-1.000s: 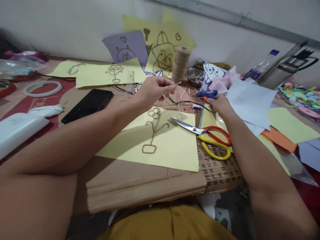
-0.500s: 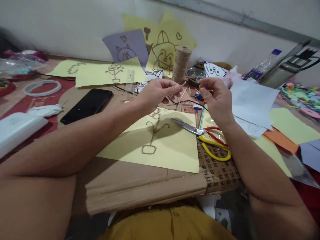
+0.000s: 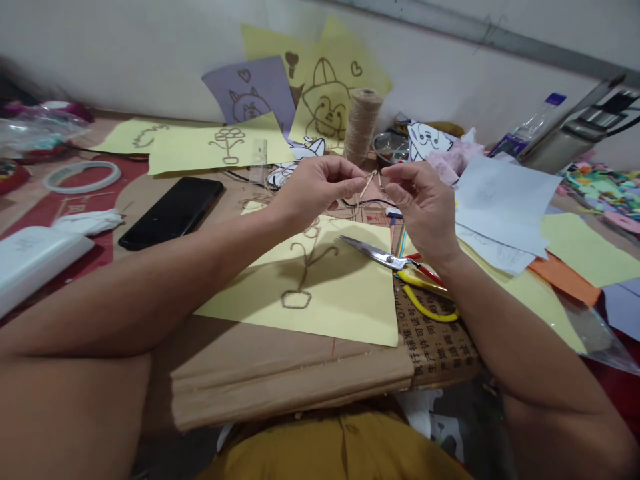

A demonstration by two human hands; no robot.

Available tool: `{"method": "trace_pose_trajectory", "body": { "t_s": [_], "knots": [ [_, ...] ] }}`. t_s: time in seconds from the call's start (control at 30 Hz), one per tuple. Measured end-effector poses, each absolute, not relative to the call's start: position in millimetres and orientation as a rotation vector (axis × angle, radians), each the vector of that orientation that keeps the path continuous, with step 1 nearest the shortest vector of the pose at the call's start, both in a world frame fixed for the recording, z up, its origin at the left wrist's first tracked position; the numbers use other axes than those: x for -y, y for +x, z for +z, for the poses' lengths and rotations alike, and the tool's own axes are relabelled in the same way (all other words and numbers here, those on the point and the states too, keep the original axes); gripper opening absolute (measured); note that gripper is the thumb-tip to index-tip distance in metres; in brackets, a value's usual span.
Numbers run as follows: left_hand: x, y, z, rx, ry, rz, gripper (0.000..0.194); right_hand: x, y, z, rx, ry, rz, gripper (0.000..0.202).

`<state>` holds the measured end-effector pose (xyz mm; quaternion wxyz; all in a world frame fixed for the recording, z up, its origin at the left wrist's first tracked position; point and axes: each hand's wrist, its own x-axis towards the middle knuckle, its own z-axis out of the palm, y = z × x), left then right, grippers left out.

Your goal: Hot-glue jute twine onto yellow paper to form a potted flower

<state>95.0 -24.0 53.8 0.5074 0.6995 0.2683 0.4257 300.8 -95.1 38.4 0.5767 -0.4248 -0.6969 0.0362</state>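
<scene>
My left hand [image 3: 327, 188] is closed in a pinch above the far part of a yellow sheet [image 3: 250, 293]. A short end of what looks like jute twine [image 3: 372, 175] sticks out from its fingertips. Close by on the right, my right hand [image 3: 423, 203] has its thumb and forefinger drawn together near that end; what they grip is too small to make out. On the sheet is a potted flower outlined in brown twine [image 3: 297, 300]. Scissors [image 3: 380, 257] with red and yellow handles lie partly under my right wrist, blades apart.
A twine spool [image 3: 363, 123] stands at the back, before yellow and purple picture sheets [image 3: 250, 87]. Left are a black phone [image 3: 173, 212], a tape roll [image 3: 83, 177] and a white device [image 3: 43, 263]. White papers [image 3: 505, 207], a bottle [image 3: 530, 127] and foam scraps [image 3: 605, 180] lie right.
My right hand has moved slightly left and down, bringing its fingertips nearer the twine end. My left hand stays nearly in place, still pinching.
</scene>
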Motion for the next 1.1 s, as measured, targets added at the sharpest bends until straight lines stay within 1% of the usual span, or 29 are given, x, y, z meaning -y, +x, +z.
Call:
{"method": "trace_pose_trajectory", "body": {
  "t_s": [0.17,0.57,0.83,1.1],
  "knots": [
    [24.6,94.7,54.0,-0.648,1.713,1.025,0.017,95.2,299.7,37.5,1.645,-0.984,0.05,0.026],
    [28.8,96.9,55.3,-0.636,1.732,1.066,0.017,99.8,295.4,40.1,1.631,-0.954,-0.11,0.009],
    [36.7,97.1,58.9,-0.707,1.865,1.203,0.011,100.0,294.4,38.2,1.629,-0.959,-0.111,0.006],
    [38.4,97.2,61.6,-0.708,1.897,1.2,0.012,101.2,293.4,37.4,1.621,-0.987,-0.083,0.008]
  ]
}}
